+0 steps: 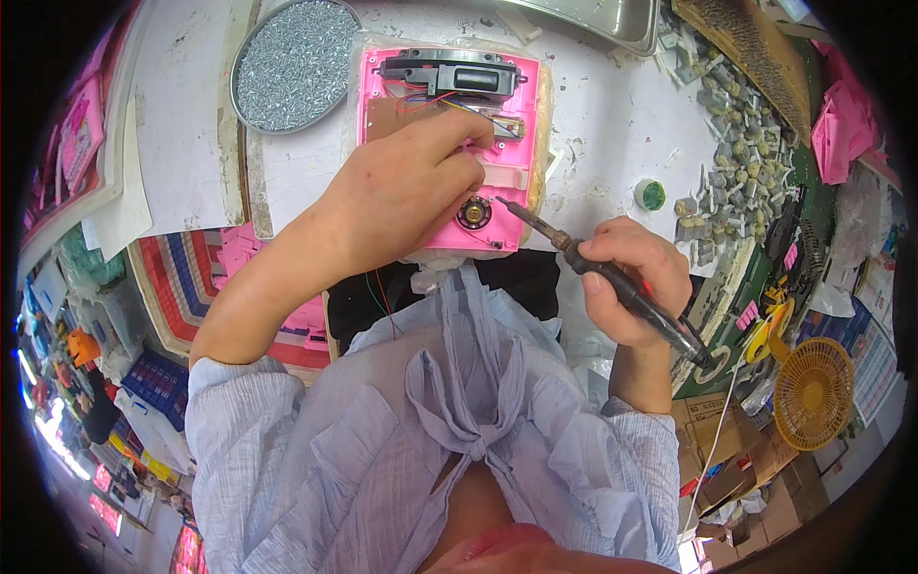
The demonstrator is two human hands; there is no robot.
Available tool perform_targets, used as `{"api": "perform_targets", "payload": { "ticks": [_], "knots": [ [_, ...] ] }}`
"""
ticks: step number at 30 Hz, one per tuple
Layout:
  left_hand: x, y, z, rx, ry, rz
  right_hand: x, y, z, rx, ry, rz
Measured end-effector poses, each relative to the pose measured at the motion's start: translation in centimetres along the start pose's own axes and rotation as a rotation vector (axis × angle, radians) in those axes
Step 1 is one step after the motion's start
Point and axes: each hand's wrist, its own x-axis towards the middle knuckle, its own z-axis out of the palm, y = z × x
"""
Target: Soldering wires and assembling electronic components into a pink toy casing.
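We see the right hand (645, 260) wrapped around a soldering iron (577, 256), its tip just beside a round black part (474, 212) in the pink casing (505, 230) on the white table (612, 134). The left hand (402, 187) curls over the casing; we cannot tell what its fingers pinch.

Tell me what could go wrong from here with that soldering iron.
If it is hot, the soldering iron in the right hand might burn the left hand, which is near its tip. That tip is also right by the pink plastic casing, so a slip could melt or mark it. The thin wires beside the left hand could perhaps snag.
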Motion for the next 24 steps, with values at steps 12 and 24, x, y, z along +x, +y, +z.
{"api": "perform_targets", "payload": {
  "ticks": [12, 24],
  "knots": [
    [0.15, 0.10, -0.19, 0.002, -0.005, 0.025, 0.28, 0.16, -0.37, -0.007, -0.047, -0.056],
    [0.01, -0.12, -0.02, 0.036, -0.024, 0.043, 0.54, 0.44, 0.44, 0.018, -0.064, -0.051]
  ]
}}
